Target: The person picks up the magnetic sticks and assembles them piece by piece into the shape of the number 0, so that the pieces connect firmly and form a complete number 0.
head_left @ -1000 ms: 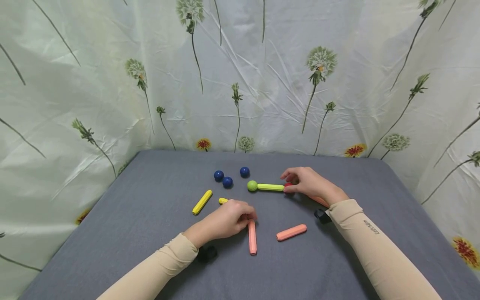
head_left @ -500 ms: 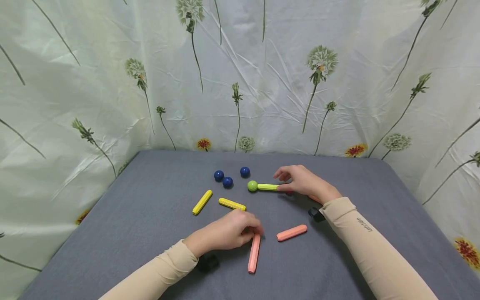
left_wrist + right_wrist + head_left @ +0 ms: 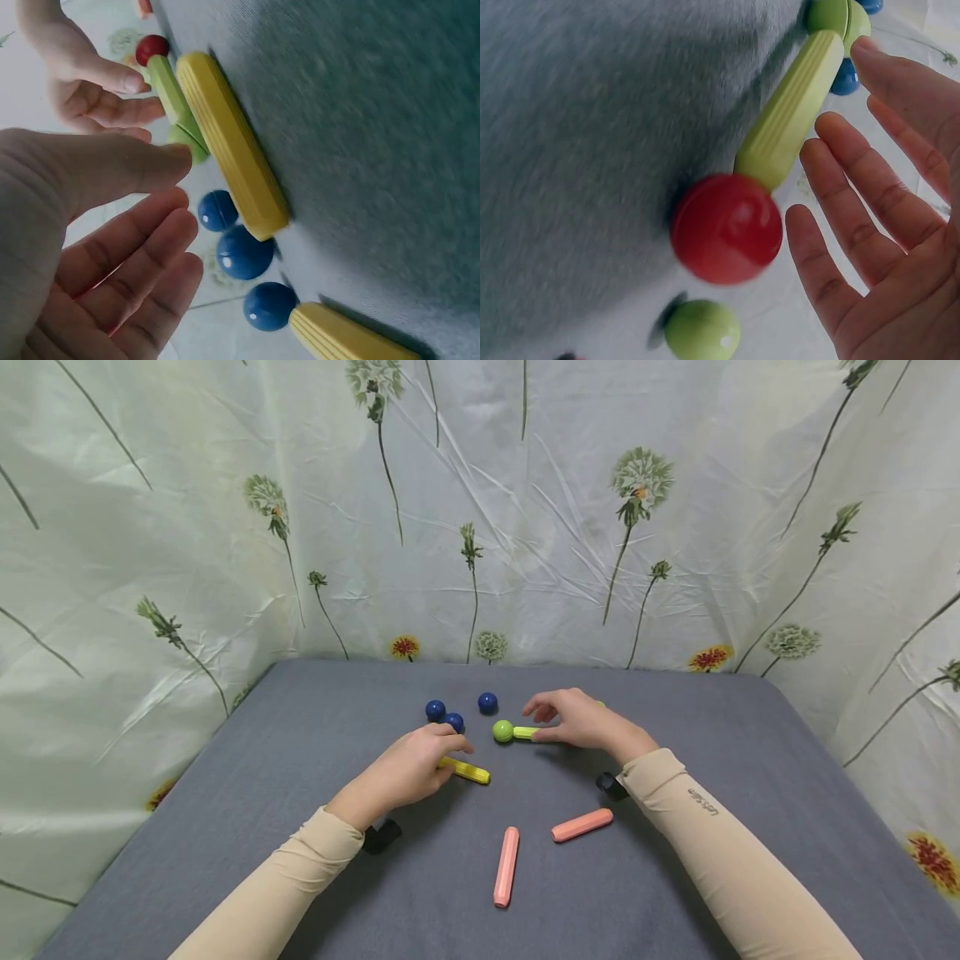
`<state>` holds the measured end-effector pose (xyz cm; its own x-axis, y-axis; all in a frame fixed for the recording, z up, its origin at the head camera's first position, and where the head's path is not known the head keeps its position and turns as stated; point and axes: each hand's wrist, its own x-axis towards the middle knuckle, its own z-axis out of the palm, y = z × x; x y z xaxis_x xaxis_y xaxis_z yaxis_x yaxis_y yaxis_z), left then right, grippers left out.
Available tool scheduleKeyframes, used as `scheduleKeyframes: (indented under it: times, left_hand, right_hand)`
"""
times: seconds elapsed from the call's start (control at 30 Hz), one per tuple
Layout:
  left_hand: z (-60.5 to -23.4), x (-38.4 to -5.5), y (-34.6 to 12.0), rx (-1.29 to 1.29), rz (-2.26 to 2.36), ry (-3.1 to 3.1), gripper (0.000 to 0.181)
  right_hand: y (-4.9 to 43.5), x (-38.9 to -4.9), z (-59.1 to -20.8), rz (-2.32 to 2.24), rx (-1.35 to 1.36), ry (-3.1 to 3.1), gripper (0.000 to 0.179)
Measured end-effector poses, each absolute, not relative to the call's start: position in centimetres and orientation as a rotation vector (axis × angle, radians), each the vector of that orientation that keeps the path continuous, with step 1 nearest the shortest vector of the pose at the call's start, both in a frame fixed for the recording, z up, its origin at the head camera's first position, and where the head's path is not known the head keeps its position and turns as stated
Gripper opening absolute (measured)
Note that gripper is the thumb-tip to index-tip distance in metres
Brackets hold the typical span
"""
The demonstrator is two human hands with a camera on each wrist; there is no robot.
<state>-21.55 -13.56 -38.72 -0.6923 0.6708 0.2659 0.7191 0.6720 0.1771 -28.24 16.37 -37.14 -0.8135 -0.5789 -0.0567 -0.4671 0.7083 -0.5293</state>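
My left hand [image 3: 405, 767] hovers with parted fingers right by a yellow ridged stick [image 3: 468, 772], whose far end it covers in the head view. The left wrist view shows a gap between thumb and fingers, the stick [image 3: 231, 146] just beyond them. Over a lime-green stick [image 3: 524, 732] is my right hand [image 3: 581, 724], its fingers loosely spread and holding nothing. That stick [image 3: 787, 112] joins a green ball [image 3: 502, 731] at one end and a red ball [image 3: 727, 229] at the other; my right hand hides the red ball from the head camera.
Several blue balls [image 3: 487, 702] lie behind my hands. Two pink sticks [image 3: 507, 867] lie nearer the front of the grey cloth [image 3: 645, 902]. A second yellow stick [image 3: 345, 334] and another green ball [image 3: 703, 330] show in the wrist views. A floral curtain [image 3: 555, 527] hangs behind.
My left hand shifted a pink stick frontward, left it, and moved up-left to the yellow stick. My right hand slid left from the red ball along the green stick.
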Motion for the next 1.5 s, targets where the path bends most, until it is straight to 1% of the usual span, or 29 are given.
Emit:
scheduleKeyframes:
  times: [0.23, 0.53, 0.87, 1.1, 1.33, 1.5]
  left_hand:
    - [-39.4, -22.4, -14.2, -1.171, -0.390, -2.743, 0.028]
    - [-39.9, -22.7, -14.3, -1.159, -0.391, -2.775, 0.021]
    - [-40.1, -22.7, -14.1, -1.159, -0.352, -2.779, 0.015]
    - [-40.2, -22.6, -14.0, -1.156, -0.347, -2.777, 0.015]
    - [-40.4, -22.4, -13.8, -1.144, -0.347, -2.810, 0.015]
    - [-40.1, -22.3, -13.6, -1.121, -0.432, -2.825, 0.014]
  right_hand:
    - [14.7, -28.6, -37.6, -0.707, -0.923, 2.686, 0.039]
    - [13.5, -28.7, -38.0, -0.676, -0.913, 2.686, 0.041]
    - [13.1, -28.9, -38.3, -0.688, -0.958, 2.684, 0.037]
    - [12.8, -29.1, -38.6, -0.671, -0.971, 2.701, 0.031]
    - [12.5, -29.1, -39.0, -0.617, -0.975, 2.700, 0.030]
    - [12.5, -29.2, -39.0, -0.632, -0.988, 2.704, 0.029]
